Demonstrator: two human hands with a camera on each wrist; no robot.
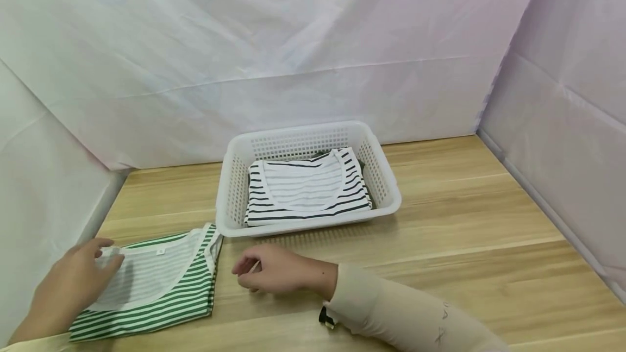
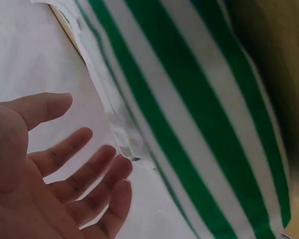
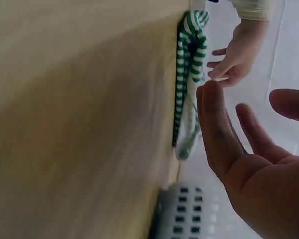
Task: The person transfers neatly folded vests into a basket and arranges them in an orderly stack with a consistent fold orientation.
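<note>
A folded green-and-white striped shirt [image 1: 161, 287] lies on the table at the left, its white neckline facing up. Over its left side is my left hand [image 1: 73, 281], fingers apart and slightly bent; the left wrist view shows nothing in that hand [image 2: 65, 174]. My right hand [image 1: 274, 268] hovers just right of the shirt, loosely curled and holding nothing. Behind it, a white plastic basket [image 1: 313, 227] contains a folded black-and-white striped shirt [image 1: 308, 186]. The right wrist view shows the green striped shirt [image 3: 189, 84] beyond my right fingers [image 3: 219, 129].
Dark green fabric [image 1: 361, 164] peeks out beside the black-striped shirt in the basket. White cloth walls [image 1: 293, 42] border the wooden table [image 1: 464, 221] at the back and both sides. A small black item [image 1: 326, 318] shows by my right cuff.
</note>
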